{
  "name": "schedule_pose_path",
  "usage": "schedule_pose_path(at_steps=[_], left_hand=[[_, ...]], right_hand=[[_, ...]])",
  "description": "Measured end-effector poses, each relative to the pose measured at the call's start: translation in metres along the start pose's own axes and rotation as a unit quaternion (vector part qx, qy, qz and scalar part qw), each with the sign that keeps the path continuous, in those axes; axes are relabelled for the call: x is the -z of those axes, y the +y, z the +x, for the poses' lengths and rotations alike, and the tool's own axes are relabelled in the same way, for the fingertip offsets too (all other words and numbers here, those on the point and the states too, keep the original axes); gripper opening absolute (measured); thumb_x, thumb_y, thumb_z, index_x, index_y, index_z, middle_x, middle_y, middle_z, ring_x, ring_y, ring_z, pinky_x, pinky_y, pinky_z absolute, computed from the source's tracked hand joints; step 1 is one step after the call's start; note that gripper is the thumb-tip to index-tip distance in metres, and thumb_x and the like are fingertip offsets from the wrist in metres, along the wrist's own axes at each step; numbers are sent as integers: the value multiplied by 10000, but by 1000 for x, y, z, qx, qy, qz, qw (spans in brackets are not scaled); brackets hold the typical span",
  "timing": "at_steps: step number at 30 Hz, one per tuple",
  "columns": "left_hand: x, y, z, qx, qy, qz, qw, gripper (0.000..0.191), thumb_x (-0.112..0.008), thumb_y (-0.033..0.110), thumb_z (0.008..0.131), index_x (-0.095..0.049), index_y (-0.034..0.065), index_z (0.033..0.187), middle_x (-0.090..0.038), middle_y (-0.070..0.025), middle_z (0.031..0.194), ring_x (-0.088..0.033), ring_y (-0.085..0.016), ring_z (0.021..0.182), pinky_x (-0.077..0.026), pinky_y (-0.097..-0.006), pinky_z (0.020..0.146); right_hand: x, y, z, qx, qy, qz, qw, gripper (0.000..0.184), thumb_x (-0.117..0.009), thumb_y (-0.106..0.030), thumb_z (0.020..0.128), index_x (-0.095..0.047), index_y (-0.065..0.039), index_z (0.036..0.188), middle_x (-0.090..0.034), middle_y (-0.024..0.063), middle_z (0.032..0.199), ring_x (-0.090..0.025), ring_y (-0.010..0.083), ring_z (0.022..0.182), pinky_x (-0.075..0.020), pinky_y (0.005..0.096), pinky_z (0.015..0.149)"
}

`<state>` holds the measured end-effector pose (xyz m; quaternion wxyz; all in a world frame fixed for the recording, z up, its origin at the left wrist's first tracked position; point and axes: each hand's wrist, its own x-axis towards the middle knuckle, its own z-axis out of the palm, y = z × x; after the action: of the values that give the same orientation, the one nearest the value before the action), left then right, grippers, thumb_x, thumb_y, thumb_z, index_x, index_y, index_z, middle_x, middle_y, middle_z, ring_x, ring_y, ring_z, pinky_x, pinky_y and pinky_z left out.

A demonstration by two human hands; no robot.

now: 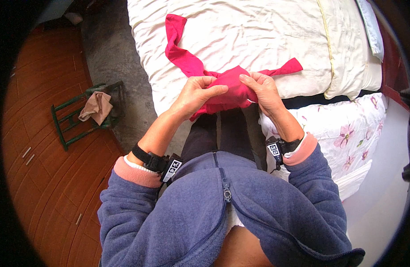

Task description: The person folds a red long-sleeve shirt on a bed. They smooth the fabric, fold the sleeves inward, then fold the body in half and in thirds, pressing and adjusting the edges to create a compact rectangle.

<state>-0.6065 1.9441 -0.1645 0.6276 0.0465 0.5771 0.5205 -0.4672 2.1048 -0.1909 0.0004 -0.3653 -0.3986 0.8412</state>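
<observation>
A red garment (233,88) with long sleeve-like ends is bunched between my two hands, at the near edge of a bed with a white quilt (245,36). My left hand (200,91) pinches its left side, thumb on top of the cloth. The right side is pinched by my right hand (261,88), with the thumb near the upper edge. One long end trails up and left over the quilt, and a shorter end points right beyond my right hand. Part of the fingers of both hands is hidden by the cloth.
Left of the bed, a green stool frame (69,123) lies or stands by wooden cabinet doors (41,160), with a beige cloth (98,106) on it. At the right is floral bedding (345,133). A light blue pillow or folded cloth (371,33) lies at the bed's far right.
</observation>
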Motion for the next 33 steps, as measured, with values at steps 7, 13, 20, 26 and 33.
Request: schedule_pose_path(at_steps=[7,13,20,26,33], left_hand=[[6,-4,5,-6,-12,-39,999,154,-628,183,926,-691,49,965,-690,2,904,-628,-50,789,-492,-193,714],[9,-3,4,8,-16,-47,999,157,-613,186,936,-689,52,963,-686,8,902,-625,-50,774,-489,-188,713],[6,-3,5,-16,-24,34,999,183,-608,183,938,-688,34,1009,-682,16,912,-613,-36,784,-484,-180,718],[2,-7,5,-26,-39,25,999,190,-630,173,924,-683,20,1024,-679,16,919,-612,-42,788,-488,-190,719],[-2,-15,5,-117,46,150,981,238,-684,183,869,-681,-19,994,-661,9,795,-564,-45,709,-465,-232,619]], right_hand=[[-1,1,2,19,18,2,1000,120,-660,-124,902,-647,-53,806,-638,-18,780,-540,26,649,-427,175,588],[-3,-1,3,-1,27,16,1000,109,-664,-117,898,-646,-48,816,-653,2,788,-572,37,675,-463,180,608],[-2,-2,1,-18,22,21,999,107,-661,-124,901,-646,-51,824,-659,8,793,-576,38,672,-467,178,611],[0,1,2,-18,6,13,1000,107,-658,-128,904,-647,-49,834,-659,9,796,-575,40,674,-465,181,609],[8,5,-3,48,-23,-19,998,122,-631,-110,918,-647,-9,985,-685,46,895,-625,71,761,-507,207,689]])
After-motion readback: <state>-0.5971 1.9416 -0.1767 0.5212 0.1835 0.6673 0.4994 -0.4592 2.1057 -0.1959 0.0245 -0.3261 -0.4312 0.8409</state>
